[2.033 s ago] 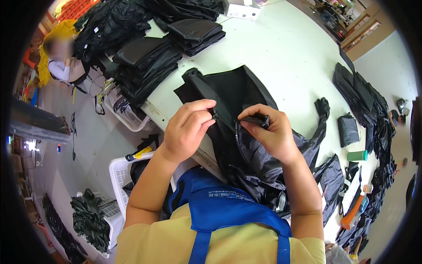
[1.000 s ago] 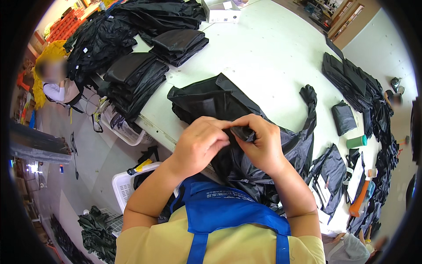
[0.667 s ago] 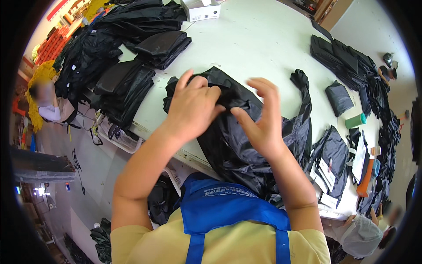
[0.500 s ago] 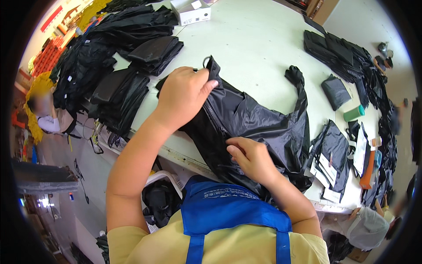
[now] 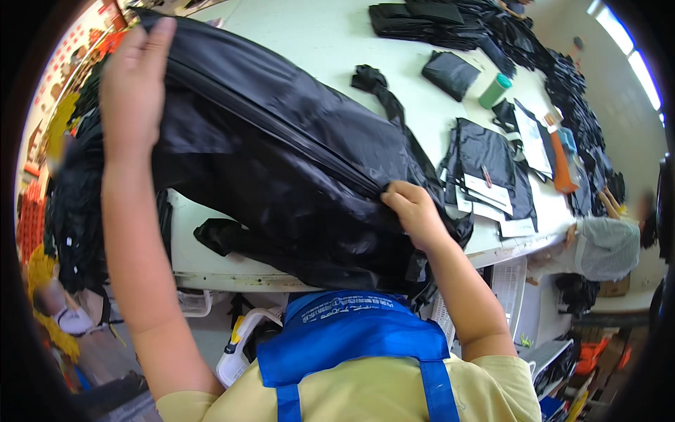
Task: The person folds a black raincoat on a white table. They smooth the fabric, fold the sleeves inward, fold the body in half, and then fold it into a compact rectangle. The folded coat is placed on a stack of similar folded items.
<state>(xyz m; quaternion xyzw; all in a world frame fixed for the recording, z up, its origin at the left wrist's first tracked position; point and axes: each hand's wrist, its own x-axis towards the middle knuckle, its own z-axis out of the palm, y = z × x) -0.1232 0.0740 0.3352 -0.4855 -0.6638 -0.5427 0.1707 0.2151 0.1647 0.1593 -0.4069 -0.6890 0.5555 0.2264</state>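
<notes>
A shiny black zip-up jacket point(image 5: 323, 116) is stretched on a slant in front of me, its long zipper point(image 5: 278, 130) running nearly straight between my hands. My left hand point(image 5: 133, 95) grips the jacket's upper end at the far left, with the thumb along its edge. At the lower end of the zipper, the fingers of my right hand point(image 5: 415, 211) are closed on the front edge. One sleeve point(image 5: 380, 88) trails across the table beyond the jacket. Another dark fold of cloth point(image 5: 218, 235) hangs below it, near the table's front edge.
The white table point(image 5: 302, 42) bears a folded black packet point(image 5: 450, 74), a green cylinder point(image 5: 495, 91), a black garment with papers point(image 5: 485, 193) and an orange tool point(image 5: 562, 165). Black garments point(image 5: 422, 21) are stacked beyond. A person in a striped top point(image 5: 608, 246) is at the right.
My left hand has moved up and left, pulling the jacket out long and its zipper taut. My right hand has closed on the zipper's lower end. The view has swung rightward.
</notes>
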